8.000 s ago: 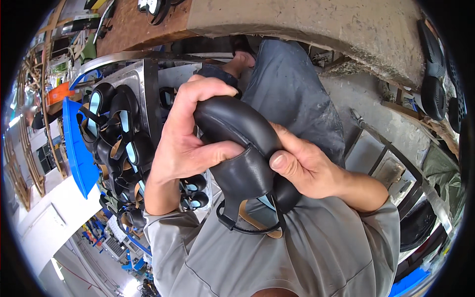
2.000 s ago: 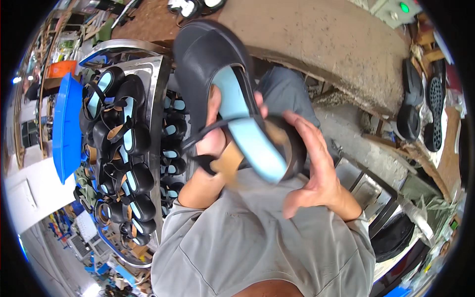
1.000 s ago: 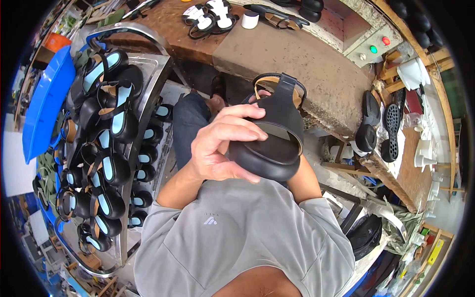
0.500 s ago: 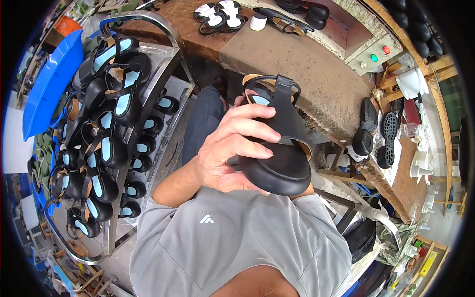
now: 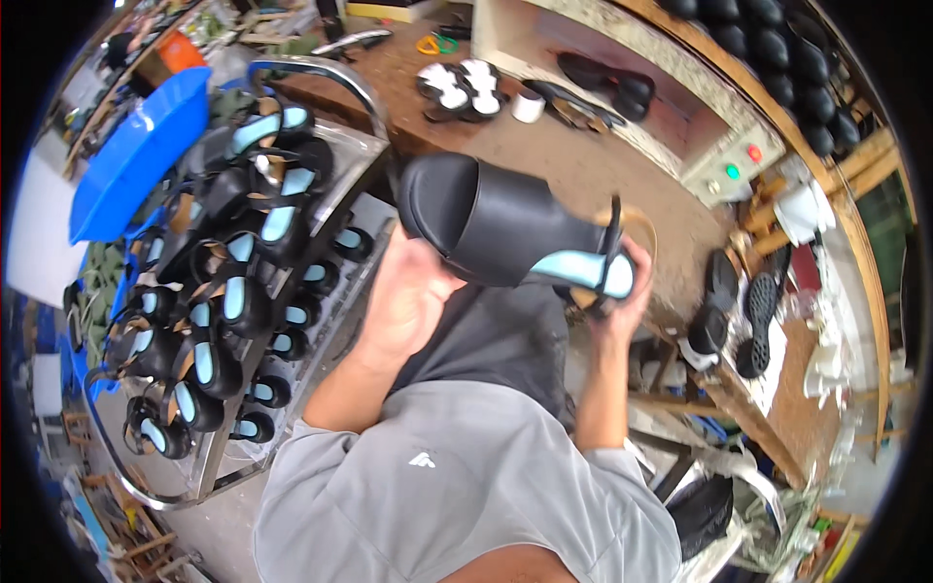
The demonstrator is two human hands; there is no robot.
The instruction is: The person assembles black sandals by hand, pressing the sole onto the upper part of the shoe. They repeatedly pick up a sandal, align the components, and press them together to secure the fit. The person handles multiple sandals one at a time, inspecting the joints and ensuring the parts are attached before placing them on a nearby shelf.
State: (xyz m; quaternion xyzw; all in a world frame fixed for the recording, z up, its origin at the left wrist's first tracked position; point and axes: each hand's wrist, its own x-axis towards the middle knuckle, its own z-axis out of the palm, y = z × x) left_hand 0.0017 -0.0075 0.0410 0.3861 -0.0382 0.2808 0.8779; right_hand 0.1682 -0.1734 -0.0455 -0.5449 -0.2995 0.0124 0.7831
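A black sandal with a broad toe band, a pale blue insole pad at the heel and a thin ankle strap is held up in front of me, toe to the left. My right hand is closed round its heel end, fingers partly hidden behind it. Beneath the toe, my left hand is close to or touching the sole edge; its fingers are smeared by motion and partly covered, so its grip is unclear.
At left stands a metal rack filled with black sandals with blue pads, beside a blue tub. Ahead, a brown workbench bears white-lined uppers and a white cup. Dark soles rest at right, below a button panel.
The sandal has swung from toe toward me to toe leftward and moved farther out. My right hand has come into view at the heel; my left has left the side for the toe.
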